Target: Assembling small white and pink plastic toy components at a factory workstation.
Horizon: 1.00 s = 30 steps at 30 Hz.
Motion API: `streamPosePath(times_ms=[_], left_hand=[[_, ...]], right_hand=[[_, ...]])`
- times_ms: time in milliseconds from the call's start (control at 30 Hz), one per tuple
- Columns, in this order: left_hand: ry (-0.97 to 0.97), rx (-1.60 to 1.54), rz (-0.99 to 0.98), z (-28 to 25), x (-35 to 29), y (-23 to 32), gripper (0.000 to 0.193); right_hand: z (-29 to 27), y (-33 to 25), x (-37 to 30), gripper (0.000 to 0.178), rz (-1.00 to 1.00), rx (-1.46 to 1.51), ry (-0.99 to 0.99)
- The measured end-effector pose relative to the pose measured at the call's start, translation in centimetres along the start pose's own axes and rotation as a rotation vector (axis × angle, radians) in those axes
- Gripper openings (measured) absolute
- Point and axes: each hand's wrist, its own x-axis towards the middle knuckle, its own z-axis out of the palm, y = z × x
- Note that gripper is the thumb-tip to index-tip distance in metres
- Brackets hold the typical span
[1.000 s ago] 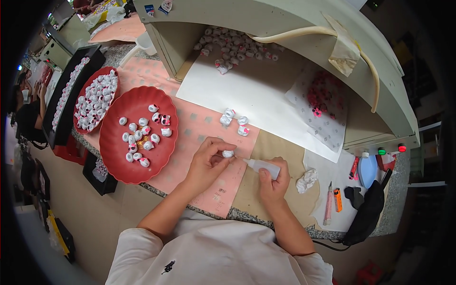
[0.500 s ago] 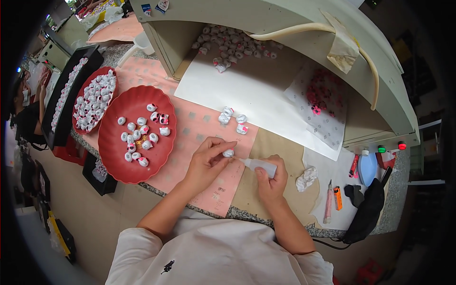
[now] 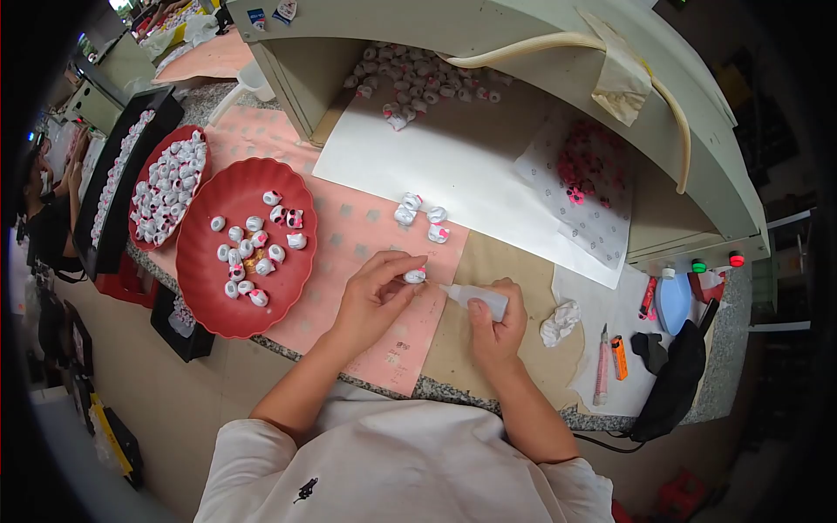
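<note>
Between the thumb and fingers of my left hand (image 3: pixel 370 295) is a small white figurine head (image 3: pixel 414 276) with a bit of pink on it. My right hand (image 3: pixel 497 324) grips a translucent white squeeze bottle (image 3: pixel 481 300), whose thin nozzle points left toward the figurine head, a little apart from it. Just beyond my hands, several similar white heads (image 3: pixel 410 204) stand in a small cluster on the pink sheet and white paper. To the left, a scalloped red plate (image 3: pixel 196 292) holds more of these white pieces, some with pink and black parts.
Behind the plate are a second red dish (image 3: pixel 202 144) and a black tray (image 3: pixel 106 228), both full of white pieces. A pale booth (image 3: pixel 301 83) shelters more heads and pink parts (image 3: pixel 575 170). Right lie crumpled tissue (image 3: pixel 561 322), a cutter (image 3: pixel 602 370), an orange lighter (image 3: pixel 619 357) and a black pouch (image 3: pixel 676 383).
The bottle's nozzle has drawn back slightly from the figurine head. In my left fingers the head has turned, so its pink part now shows.
</note>
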Motion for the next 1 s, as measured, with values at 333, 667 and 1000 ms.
streamPosePath(times_ms=[333,667,1000], left_hand=[[-0.006,-0.113,-0.057,0.2,0.0,-0.2,0.032],[-0.018,-0.112,-0.047,0.3,0.1,-0.4,0.033],[-0.003,-0.181,-0.066,0.0,0.6,-1.3,0.029]], right_hand=[[-0.2,0.2,-0.2,0.013,0.021,0.031,0.023],[-0.2,0.1,0.0,0.014,-0.009,0.002,0.033],[-0.1,0.4,0.4,0.015,0.029,0.018,0.012]])
